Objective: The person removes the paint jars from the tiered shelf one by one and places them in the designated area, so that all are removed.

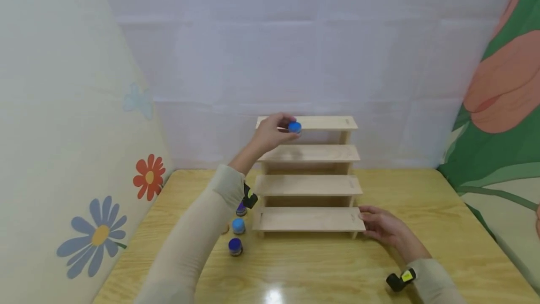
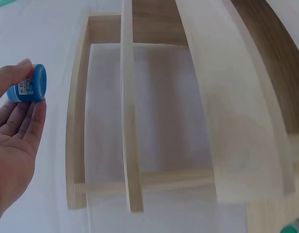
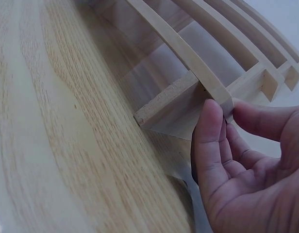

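My left hand pinches a small jar with a bright blue lid between thumb and fingers, up at the top tier of a stepped wooden shelf. In the left wrist view the jar is tipped on its side, with a printed label and blue contents or cap. My right hand grips the right end of the lowest shelf board. Its thumb and fingers pinch the board's corner in the right wrist view. The shelf has several steps, and its visible boards carry nothing.
Left of the shelf on the wooden table stand a light-blue-lidded jar, a dark-blue-lidded jar and a purple-lidded jar. Another round item is partly hidden by my left sleeve. A white cloth hangs behind.
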Demonstrator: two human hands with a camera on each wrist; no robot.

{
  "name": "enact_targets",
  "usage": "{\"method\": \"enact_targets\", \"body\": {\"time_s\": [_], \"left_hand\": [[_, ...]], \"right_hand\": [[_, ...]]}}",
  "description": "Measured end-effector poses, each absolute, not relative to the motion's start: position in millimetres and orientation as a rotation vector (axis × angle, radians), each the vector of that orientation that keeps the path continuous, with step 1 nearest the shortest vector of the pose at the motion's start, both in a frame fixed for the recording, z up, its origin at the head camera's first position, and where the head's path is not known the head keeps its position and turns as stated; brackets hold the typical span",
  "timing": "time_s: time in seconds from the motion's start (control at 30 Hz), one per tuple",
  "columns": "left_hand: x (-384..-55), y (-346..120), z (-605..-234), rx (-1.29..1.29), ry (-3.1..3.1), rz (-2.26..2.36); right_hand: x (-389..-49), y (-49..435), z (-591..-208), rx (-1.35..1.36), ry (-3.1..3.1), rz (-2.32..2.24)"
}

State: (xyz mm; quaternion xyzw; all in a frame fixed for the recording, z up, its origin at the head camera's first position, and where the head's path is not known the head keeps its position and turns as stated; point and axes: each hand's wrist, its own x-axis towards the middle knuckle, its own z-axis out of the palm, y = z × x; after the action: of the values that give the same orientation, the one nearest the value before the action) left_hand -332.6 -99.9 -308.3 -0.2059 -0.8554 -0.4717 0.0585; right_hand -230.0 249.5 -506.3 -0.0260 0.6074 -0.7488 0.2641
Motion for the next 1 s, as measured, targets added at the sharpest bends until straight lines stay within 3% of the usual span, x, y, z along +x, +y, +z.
{"method": "enact_targets", "body": {"time_s": [0.63, 1.0], "left_hand": [[-277.0, -158.3, -335.6, -0.696, -2.561, -1.452], [-240.3, -202.7, -364.4, -0.59, -2.63, -1.401]], "right_hand": [[-232.3, 254.2, -509.4, -0.058, 1.639, -2.025], [-232.4, 254.1, -508.3, -0.074, 1.623, -2.032]]}}
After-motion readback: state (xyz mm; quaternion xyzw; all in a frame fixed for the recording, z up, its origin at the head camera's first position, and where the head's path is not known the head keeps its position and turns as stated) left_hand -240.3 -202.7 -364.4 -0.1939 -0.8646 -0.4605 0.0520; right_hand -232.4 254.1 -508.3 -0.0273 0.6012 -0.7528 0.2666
